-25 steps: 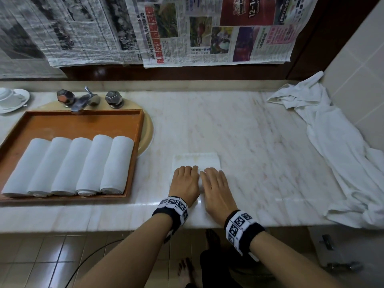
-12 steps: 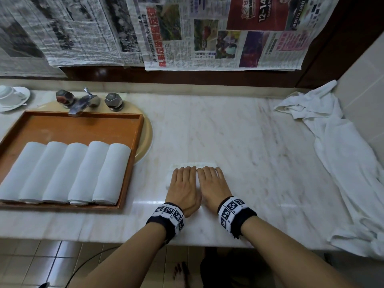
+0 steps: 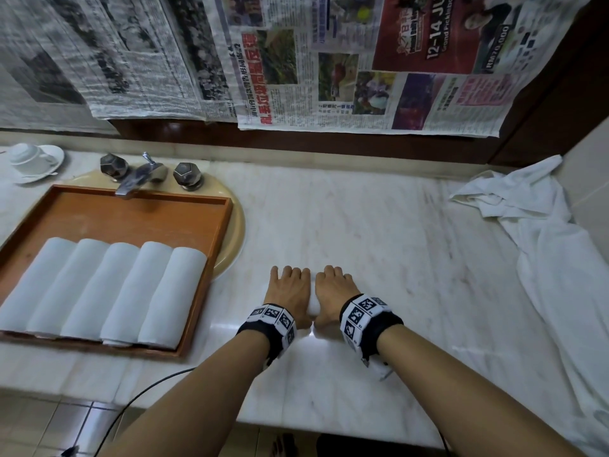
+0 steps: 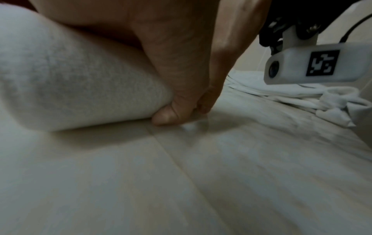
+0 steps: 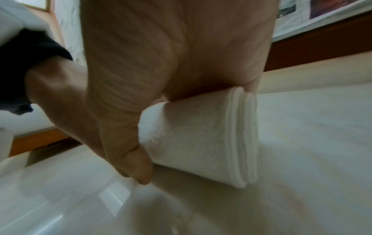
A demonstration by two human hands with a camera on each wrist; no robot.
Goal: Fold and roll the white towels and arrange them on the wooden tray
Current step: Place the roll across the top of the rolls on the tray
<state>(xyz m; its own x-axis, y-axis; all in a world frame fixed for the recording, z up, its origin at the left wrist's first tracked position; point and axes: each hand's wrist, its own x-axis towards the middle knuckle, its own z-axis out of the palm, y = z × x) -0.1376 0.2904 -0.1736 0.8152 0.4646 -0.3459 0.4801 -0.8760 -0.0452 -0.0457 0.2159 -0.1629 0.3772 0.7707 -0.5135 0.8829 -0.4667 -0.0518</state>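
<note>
A white towel roll [image 3: 313, 306] lies on the marble counter [image 3: 395, 258], mostly hidden under both hands. My left hand [image 3: 288, 293] and right hand [image 3: 333, 291] sit side by side on it, fingers bent over its far side. In the left wrist view the roll [image 4: 80, 87] fills the left, with the thumb [image 4: 165, 117] tucked against its near side on the counter. The right wrist view shows the roll's layered end [image 5: 241, 135] under my palm [image 5: 171, 47]. Several rolled towels [image 3: 108, 291] lie in a row in the wooden tray [image 3: 131, 219] at the left.
A heap of loose white towels [image 3: 560, 275] runs along the counter's right side by the tiled wall. Behind the tray stand a faucet [image 3: 138, 176] and a cup on a saucer [image 3: 29, 159]. Newspaper sheets [image 3: 329, 61] hang on the back wall. A black cable [image 3: 148, 390] hangs below the counter's front edge.
The flat strip of towel beyond my fingers has been rolled up. Both hands moved forward over the roll, and the fingers went from flat to bent over it.
</note>
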